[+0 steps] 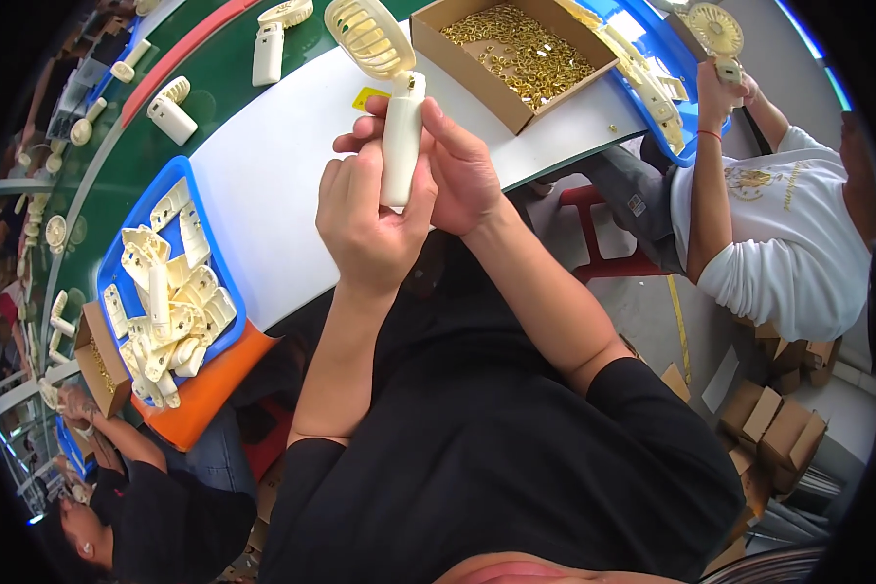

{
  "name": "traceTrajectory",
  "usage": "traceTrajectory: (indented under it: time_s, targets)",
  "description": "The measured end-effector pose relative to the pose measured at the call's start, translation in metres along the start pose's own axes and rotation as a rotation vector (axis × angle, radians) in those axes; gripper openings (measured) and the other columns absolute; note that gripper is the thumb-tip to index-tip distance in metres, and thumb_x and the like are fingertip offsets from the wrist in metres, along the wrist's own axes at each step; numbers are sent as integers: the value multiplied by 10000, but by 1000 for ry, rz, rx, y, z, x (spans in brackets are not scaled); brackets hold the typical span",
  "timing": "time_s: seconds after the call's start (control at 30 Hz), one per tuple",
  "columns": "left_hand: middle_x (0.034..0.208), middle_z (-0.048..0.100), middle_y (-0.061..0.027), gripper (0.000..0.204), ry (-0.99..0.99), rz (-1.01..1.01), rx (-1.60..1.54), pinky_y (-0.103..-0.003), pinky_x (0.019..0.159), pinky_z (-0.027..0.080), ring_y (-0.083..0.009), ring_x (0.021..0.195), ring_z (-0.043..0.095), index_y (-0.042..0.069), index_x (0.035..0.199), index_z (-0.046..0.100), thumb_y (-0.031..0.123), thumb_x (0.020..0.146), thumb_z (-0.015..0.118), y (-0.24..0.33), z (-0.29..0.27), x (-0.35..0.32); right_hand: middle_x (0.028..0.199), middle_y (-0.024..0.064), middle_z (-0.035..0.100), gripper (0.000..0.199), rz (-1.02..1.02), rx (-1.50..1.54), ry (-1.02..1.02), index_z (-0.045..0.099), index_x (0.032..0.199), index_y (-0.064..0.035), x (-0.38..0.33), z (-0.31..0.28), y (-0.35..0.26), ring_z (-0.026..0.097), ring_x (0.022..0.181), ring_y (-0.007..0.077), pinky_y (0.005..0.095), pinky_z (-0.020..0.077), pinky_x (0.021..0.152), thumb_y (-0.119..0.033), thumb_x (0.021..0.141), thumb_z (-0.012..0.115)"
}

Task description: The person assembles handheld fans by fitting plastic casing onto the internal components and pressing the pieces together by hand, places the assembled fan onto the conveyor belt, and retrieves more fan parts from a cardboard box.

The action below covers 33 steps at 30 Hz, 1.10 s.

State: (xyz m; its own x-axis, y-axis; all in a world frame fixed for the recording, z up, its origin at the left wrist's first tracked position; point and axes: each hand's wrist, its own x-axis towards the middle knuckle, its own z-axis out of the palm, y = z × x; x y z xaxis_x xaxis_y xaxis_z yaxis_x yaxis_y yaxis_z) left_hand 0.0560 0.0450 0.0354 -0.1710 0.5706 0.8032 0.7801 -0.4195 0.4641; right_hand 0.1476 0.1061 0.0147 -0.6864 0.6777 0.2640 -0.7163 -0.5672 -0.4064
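A cream handheld fan point(401, 136) stands upright between my two hands, above the white tabletop. Its round slatted head point(365, 37) points up and away, and small gold parts show at the neck. My left hand point(368, 209) grips the handle from the left and below, thumb along its lower end. My right hand point(465, 175) closes round the handle from the right, its thumb pressed near the upper part and its fingertips coming out behind on the left side. The back of the handle and some fingers are hidden.
A cardboard box point(545, 115) of small gold parts sits beyond my hands. At left, a blue tray point(236, 321) holds cream casing pieces; another blue tray point(686, 146) is at right. Several fans, including one fan point(172, 112), rest on the green belt point(226, 73). Co-workers sit on both sides.
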Motion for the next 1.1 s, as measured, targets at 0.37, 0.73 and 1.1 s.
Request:
traceTrajectory:
  time_s: [0.37, 0.73, 1.1]
  targets:
    - [771, 638, -108, 223, -60, 81, 91, -376, 645, 551, -298, 664, 623, 27, 904, 641, 135, 801, 807, 1, 0, 13, 1081, 43, 600, 512, -125, 237, -114, 540, 1270, -40, 13, -3, 8, 523, 1117, 227, 388, 490, 993, -504, 1072, 453]
    - [903, 655, -86, 340, -176, -39, 81, -336, 676, 525, -240, 772, 629, 29, 1027, 634, 143, 778, 837, 7, -12, -3, 894, 102, 620, 608, -112, -349, 380, 593, 1170, 6, 4, 25, -14, 611, 853, 223, 348, 539, 789, -519, 1093, 297]
    - [1200, 661, -77, 386, -63, -1167, -1091, -297, 835, 522, -166, 1002, 643, 0, 1254, 630, 280, 1060, 448, -32, -5, 10, 914, 113, 695, 596, -77, -851, 436, 670, 1030, 34, 4, 46, 5, 648, 811, 142, 319, 533, 735, -449, 1117, 332]
